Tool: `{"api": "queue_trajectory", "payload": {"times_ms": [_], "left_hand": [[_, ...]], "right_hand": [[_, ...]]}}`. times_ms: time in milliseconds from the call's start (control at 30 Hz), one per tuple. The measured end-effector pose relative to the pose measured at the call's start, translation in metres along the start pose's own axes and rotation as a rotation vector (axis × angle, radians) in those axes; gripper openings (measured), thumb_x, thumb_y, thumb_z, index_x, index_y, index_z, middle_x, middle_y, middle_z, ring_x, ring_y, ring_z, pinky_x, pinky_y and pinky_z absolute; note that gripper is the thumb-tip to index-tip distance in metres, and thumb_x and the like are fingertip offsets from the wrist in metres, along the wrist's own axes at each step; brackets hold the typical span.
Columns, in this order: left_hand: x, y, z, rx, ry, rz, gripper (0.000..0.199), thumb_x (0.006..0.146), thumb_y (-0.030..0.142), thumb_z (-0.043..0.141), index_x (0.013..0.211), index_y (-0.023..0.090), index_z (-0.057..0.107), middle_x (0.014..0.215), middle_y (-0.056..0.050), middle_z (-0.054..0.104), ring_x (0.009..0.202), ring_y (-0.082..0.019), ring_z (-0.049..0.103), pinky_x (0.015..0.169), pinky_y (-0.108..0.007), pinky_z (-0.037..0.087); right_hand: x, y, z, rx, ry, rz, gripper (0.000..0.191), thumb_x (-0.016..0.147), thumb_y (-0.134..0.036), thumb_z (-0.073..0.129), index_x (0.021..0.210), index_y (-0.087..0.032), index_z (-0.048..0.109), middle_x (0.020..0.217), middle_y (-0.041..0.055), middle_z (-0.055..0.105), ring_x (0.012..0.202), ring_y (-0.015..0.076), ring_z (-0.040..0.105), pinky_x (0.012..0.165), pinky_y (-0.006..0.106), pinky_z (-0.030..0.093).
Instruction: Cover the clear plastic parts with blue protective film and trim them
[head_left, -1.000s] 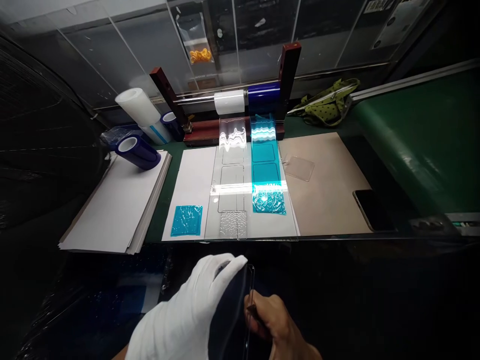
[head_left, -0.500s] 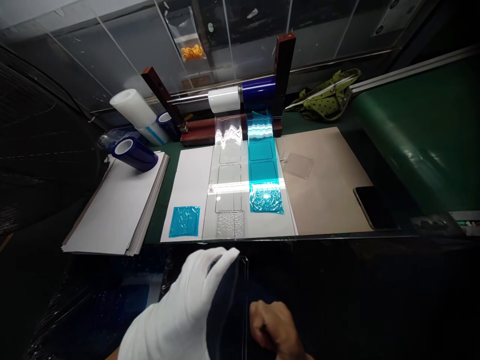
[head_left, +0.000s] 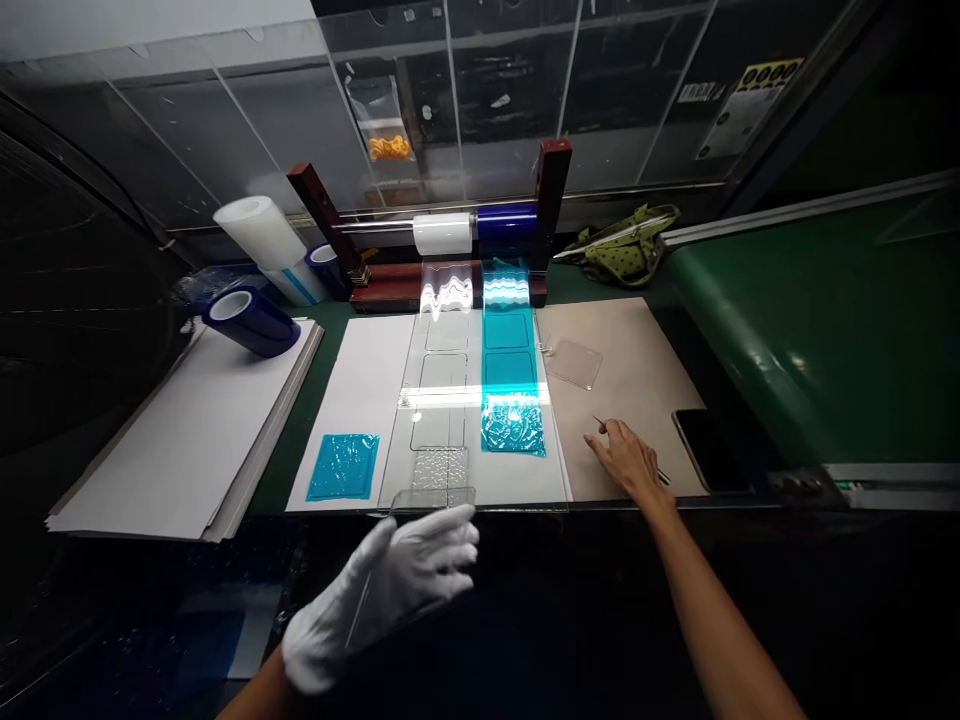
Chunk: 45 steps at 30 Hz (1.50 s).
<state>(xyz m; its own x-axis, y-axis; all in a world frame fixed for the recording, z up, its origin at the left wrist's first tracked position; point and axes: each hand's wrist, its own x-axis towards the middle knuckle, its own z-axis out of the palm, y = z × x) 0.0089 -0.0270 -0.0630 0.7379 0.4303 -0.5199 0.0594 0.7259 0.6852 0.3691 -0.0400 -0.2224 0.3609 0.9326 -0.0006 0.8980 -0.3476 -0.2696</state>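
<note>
My left hand (head_left: 397,565), in a white glove, holds a clear rectangular panel (head_left: 435,497) before the bench's front edge, the thumb at one side and the fingers spread behind it. My bare right hand (head_left: 626,460) is over the brown board (head_left: 622,330), pinching a slim pointed tool (head_left: 598,421); most of it is hidden by the hand, so its kind is unclear. Nearest the left hand, a textured clear film end (head_left: 441,468) lies on a clear sheet with outlined rectangles. Beside it runs a blue film strip (head_left: 508,375) with a crinkled end.
A wooden stand (head_left: 553,190) carries a white film roll (head_left: 442,233) and a blue film roll (head_left: 506,221). At left, another blue roll (head_left: 251,322) rests on stacked paper (head_left: 157,430). A blue film square (head_left: 343,466), a clear tagged piece (head_left: 574,363) and a phone (head_left: 705,448) lie around.
My right hand has moved from low in front of the bench up and right onto the brown board, the slim tool now showing. My left hand has turned, tilting the clear panel. The view has shifted.
</note>
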Motion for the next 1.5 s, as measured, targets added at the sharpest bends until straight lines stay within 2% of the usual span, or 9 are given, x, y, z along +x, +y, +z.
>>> {"api": "queue_trajectory", "payload": {"times_ms": [100,200,367,467,867,1000,1100,1300,1500], "left_hand": [[0.02,-0.011,0.002,-0.534,-0.109,-0.139,0.107,0.066,0.081,0.04,0.134,-0.002,0.036,0.122,-0.024,0.051,0.111,-0.032,0.05,0.097,-0.055,0.033],[0.03,-0.019,0.005,-0.922,-0.158,-0.195,0.121,0.059,0.085,0.043,0.134,-0.01,0.03,0.117,-0.026,0.053,0.106,-0.033,0.051,0.094,-0.055,0.032],[0.038,-0.027,0.002,-1.043,-0.19,-0.166,0.121,0.059,0.086,0.04,0.132,-0.01,0.03,0.116,-0.027,0.054,0.105,-0.034,0.05,0.093,-0.054,0.032],[0.043,-0.029,-0.002,-0.991,-0.245,-0.107,0.111,0.063,0.084,0.038,0.132,-0.004,0.035,0.126,-0.027,0.05,0.116,-0.037,0.045,0.096,-0.053,0.029],[0.059,-0.027,-0.024,-0.966,-0.185,0.086,0.088,0.076,0.075,0.029,0.128,0.005,0.045,0.13,-0.022,0.049,0.127,-0.036,0.039,0.098,-0.048,0.031],[0.052,-0.046,-0.044,-0.953,-0.102,0.065,0.074,0.081,0.069,0.027,0.127,0.016,0.049,0.127,-0.015,0.053,0.131,-0.036,0.031,0.104,-0.061,0.019],[0.045,-0.066,-0.057,-0.959,-0.094,0.023,0.072,0.08,0.067,0.037,0.124,0.011,0.051,0.128,-0.018,0.051,0.133,-0.035,0.028,0.104,-0.064,0.015],[0.041,-0.096,-0.066,-0.995,-0.023,0.016,0.067,0.071,0.076,0.046,0.098,0.018,0.064,0.118,-0.013,0.061,0.126,-0.034,0.04,0.11,-0.053,0.013],[0.043,-0.107,-0.069,-1.144,0.0,-0.004,0.078,0.067,0.073,0.056,0.11,0.008,0.06,0.125,-0.017,0.056,0.128,-0.034,0.039,0.109,-0.046,0.019]], "right_hand": [[0.013,0.005,-0.002,-0.005,0.048,-0.066,0.046,0.089,-0.046,0.042,0.113,-0.009,0.053,0.112,0.0209,0.061,0.103,0.0313,0.058,0.083,0.044,0.046],[-0.006,-0.03,-0.03,0.098,0.15,-0.205,0.067,0.083,-0.056,0.049,0.128,-0.006,0.045,0.127,0.0219,0.054,0.118,0.0338,0.05,0.101,0.051,0.037],[-0.064,-0.125,-0.09,0.299,-0.061,-0.57,0.092,0.075,-0.06,0.058,0.145,-0.012,0.022,0.141,0.0161,0.043,0.132,0.0323,0.036,0.109,0.054,0.029],[-0.079,-0.163,-0.096,0.333,-0.134,-0.742,0.112,0.067,-0.067,0.062,0.146,-0.004,0.013,0.14,0.0213,0.043,0.131,0.0353,0.037,0.11,0.058,0.024],[-0.051,-0.193,-0.047,0.242,-0.136,-0.84,0.1,0.07,-0.045,0.058,0.145,0.002,0.011,0.138,0.0229,0.045,0.128,0.0352,0.041,0.11,0.063,0.015],[-0.01,-0.201,-0.025,0.14,-0.051,-0.734,0.094,0.073,-0.038,0.062,0.145,-0.003,0.013,0.142,0.0204,0.04,0.133,0.0327,0.034,0.112,0.061,0.011],[0.026,-0.209,0.003,0.084,0.024,-0.699,0.091,0.075,-0.034,0.064,0.145,-0.005,0.013,0.144,0.0206,0.038,0.135,0.0331,0.03,0.112,0.062,0.009],[0.065,-0.223,0.053,0.004,-0.015,-0.733,0.089,0.077,-0.032,0.062,0.146,-0.006,0.012,0.145,0.0205,0.036,0.136,0.0341,0.026,0.111,0.063,0.005],[0.07,-0.223,0.074,-0.029,-0.077,-0.76,0.087,0.077,-0.031,0.06,0.146,-0.005,0.013,0.145,0.02,0.037,0.136,0.034,0.026,0.111,0.063,0.003]]}}
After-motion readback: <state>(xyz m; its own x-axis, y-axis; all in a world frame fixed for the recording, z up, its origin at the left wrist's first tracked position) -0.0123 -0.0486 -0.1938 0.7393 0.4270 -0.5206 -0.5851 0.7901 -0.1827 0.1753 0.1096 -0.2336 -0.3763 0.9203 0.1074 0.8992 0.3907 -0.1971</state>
